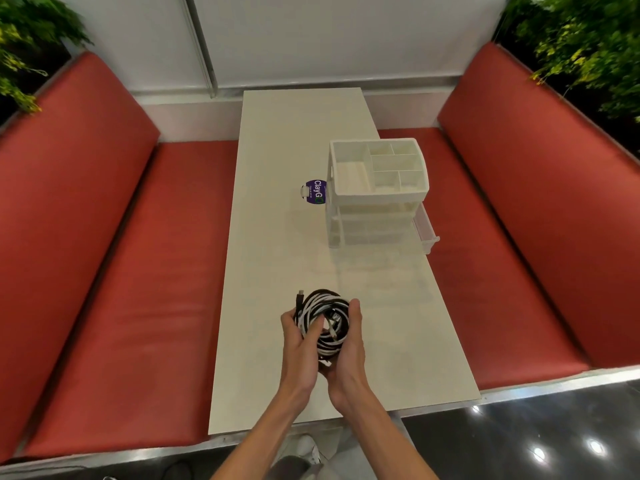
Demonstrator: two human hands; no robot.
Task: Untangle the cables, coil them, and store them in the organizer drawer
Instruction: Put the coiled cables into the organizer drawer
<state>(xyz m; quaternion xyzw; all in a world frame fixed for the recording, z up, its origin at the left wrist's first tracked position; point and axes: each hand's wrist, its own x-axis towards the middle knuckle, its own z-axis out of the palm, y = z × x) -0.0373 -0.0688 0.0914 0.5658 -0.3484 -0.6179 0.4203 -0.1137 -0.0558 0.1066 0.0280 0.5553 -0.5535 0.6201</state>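
Gripping tangled cables [322, 306] | left hand [299, 344] curled round them | right hand [349, 344] curled round them

The fingers [356, 313] hide part of the cables [325, 308]; small print on the purple sign [316, 192] is unreadable.

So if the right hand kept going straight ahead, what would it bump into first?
Probably the white drawer organizer; the right hand, holding the cable bundle, points roughly toward it.
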